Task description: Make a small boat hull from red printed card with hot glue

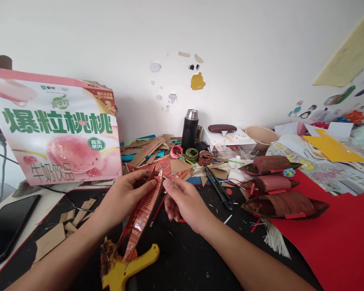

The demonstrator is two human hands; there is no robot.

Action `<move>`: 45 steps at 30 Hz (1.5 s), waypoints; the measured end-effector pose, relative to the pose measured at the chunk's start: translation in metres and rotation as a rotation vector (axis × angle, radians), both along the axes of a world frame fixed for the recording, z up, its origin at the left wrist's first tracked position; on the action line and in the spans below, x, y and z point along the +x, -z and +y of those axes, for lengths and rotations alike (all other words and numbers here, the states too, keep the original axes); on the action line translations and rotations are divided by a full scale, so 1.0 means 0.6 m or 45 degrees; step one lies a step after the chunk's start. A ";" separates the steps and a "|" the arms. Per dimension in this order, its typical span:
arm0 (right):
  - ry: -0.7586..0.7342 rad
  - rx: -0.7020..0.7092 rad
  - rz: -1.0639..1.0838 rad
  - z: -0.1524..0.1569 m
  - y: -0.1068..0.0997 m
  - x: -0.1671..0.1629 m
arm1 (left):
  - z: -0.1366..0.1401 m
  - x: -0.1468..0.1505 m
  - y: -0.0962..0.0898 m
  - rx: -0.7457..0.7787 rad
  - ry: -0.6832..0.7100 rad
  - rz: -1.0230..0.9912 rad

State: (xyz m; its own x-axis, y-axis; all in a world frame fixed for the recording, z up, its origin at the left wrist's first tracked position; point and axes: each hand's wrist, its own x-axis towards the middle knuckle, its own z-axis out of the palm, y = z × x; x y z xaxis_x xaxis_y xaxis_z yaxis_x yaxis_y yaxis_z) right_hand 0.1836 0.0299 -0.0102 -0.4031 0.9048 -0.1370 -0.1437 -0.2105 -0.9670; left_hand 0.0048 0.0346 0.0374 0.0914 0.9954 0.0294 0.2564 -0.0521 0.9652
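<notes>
My left hand (132,190) is closed around long, pointed pieces of red printed cardboard (144,210), joined in a narrow boat-like shape and tilted upright. My right hand (182,198) has its thumb and finger pinched together at the upper tip of this cardboard; its other fingers curl below. Under the lower tip lies a yellow hot glue gun (124,268), its nozzle end stained brown. A red pencil-like stick (158,210) rests on the black mat between my hands. Just beyond my right hand is a dark utility knife (218,188).
Three brown model boats (285,205) stand at right by red paper (330,230). A pink drink carton (57,129) stands at left, a phone (12,230) before it. Cardboard scraps (50,240), paint pots (191,155) and a black thermos (190,131) lie around.
</notes>
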 end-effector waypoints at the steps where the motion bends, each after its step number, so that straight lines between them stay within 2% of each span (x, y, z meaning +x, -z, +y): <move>1: 0.005 0.009 0.003 0.000 0.000 0.000 | 0.000 0.001 0.000 0.019 -0.008 0.005; 6: -0.021 0.030 0.003 -0.002 -0.002 -0.001 | 0.002 0.002 0.007 0.049 0.045 0.091; 11: 0.001 0.007 -0.037 -0.001 -0.002 -0.001 | 0.003 -0.001 0.019 0.039 0.030 0.034; 17: -0.006 0.025 -0.010 -0.002 -0.005 0.000 | -0.005 0.005 0.018 0.099 0.019 0.039; 21: -0.005 0.030 -0.006 -0.001 -0.006 0.003 | -0.005 0.001 0.016 0.108 0.100 0.097; 23: -0.005 0.041 -0.037 -0.001 -0.008 0.004 | 0.000 -0.003 0.011 0.143 0.049 0.095; 25: -0.021 0.086 -0.117 -0.006 -0.010 0.005 | 0.005 -0.011 0.004 0.134 -0.085 0.000; 27: -0.046 0.231 -0.250 -0.015 -0.012 0.004 | 0.011 -0.020 -0.004 0.133 -0.203 -0.124; 29: -0.127 0.546 -0.465 -0.029 -0.012 0.000 | 0.015 -0.029 -0.010 0.108 -0.237 -0.178; 32: -0.352 1.076 -0.816 -0.049 -0.005 -0.009 | 0.018 -0.038 -0.014 0.065 -0.246 -0.258; 34: -0.490 1.297 -0.976 -0.059 0.004 -0.017 | 0.020 -0.039 -0.014 0.041 -0.243 -0.304; 36: -0.609 1.382 -1.042 -0.066 0.012 -0.024 | 0.021 -0.039 -0.013 0.032 -0.239 -0.340; 39: -0.686 1.430 -1.082 -0.073 0.017 -0.030 | 0.023 -0.039 -0.010 0.021 -0.222 -0.382; 45: -0.768 1.374 -1.157 -0.079 0.007 -0.038 | 0.023 -0.039 -0.009 0.004 -0.166 -0.439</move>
State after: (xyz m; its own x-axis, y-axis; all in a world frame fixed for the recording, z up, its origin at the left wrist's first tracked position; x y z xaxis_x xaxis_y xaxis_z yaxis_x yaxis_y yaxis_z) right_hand 0.1610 -0.0176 -0.0141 -0.8809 0.4692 0.0618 0.4080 0.8192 -0.4031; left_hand -0.0187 0.0484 0.0428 -0.0520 0.9979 0.0393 -0.0796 -0.0433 0.9959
